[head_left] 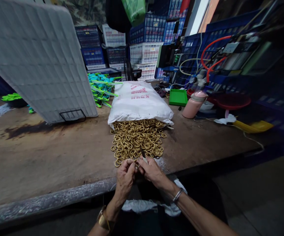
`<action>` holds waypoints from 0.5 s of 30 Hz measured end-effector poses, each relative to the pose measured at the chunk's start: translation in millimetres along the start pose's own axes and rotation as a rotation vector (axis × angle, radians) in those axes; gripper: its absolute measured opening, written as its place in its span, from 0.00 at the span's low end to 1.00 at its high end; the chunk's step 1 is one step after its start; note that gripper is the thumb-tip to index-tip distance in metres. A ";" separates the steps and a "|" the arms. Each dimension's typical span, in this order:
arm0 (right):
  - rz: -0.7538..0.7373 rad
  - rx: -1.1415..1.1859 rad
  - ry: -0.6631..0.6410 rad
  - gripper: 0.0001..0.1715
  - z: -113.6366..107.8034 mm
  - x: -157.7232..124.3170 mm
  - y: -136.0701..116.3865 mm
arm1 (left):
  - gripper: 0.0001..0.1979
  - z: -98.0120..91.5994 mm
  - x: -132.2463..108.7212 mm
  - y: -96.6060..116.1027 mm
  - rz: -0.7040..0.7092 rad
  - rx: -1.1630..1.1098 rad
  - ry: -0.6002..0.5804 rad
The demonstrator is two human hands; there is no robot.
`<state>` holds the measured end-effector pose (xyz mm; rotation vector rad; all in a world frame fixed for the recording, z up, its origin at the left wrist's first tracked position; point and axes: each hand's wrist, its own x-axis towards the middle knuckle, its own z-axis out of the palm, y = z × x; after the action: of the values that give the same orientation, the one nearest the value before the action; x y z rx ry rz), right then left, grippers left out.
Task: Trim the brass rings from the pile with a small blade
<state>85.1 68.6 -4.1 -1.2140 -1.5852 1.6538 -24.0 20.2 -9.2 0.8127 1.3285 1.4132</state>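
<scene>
Many gold-coloured rings (138, 137) spill from the mouth of a white sack (142, 100) with red print, onto the brown table. At the table's front edge, just below the pile, my left hand (125, 177) pinches a ring with thumb and forefinger. Close beside it on the right, my right hand (151, 172) has its fingers closed around a small dark tool (142, 152), whose tip points up over the rings. The fingertips of both hands nearly touch, and they partly hide the ring between them.
A large pale panel (48, 65) stands on the left of the brown table (58, 150). Behind are green and blue clips (101, 88) and stacked crates (146, 52). Rightward sit a green tray (178, 97), a pink bottle (194, 105) and a yellow scoop (253, 126).
</scene>
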 end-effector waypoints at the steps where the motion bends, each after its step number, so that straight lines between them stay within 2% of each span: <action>1: 0.032 0.052 -0.007 0.20 1.0 -1.1 -1.2 | 0.11 -0.1 0.3 -0.7 0.017 0.008 0.002; 5: 0.085 0.152 -0.017 0.19 2.4 -3.1 -5.6 | 0.11 -0.7 0.5 -1.0 0.026 0.012 -0.010; 8: 0.006 0.034 0.026 0.19 0.7 0.7 -3.9 | 0.13 -1.3 -0.3 3.0 -0.032 0.011 -0.047; 12: -0.136 -0.177 0.123 0.14 -2.7 7.7 -2.3 | 0.16 -2.9 0.0 8.5 -0.101 0.031 -0.085; 15: -0.164 -0.248 0.124 0.13 -4.6 8.0 -6.6 | 0.18 -4.0 0.2 10.0 -0.107 0.032 -0.116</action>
<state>84.2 78.8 0.9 -1.2436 -1.7987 1.2844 -30.0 20.0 -0.2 0.8202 1.2888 1.2463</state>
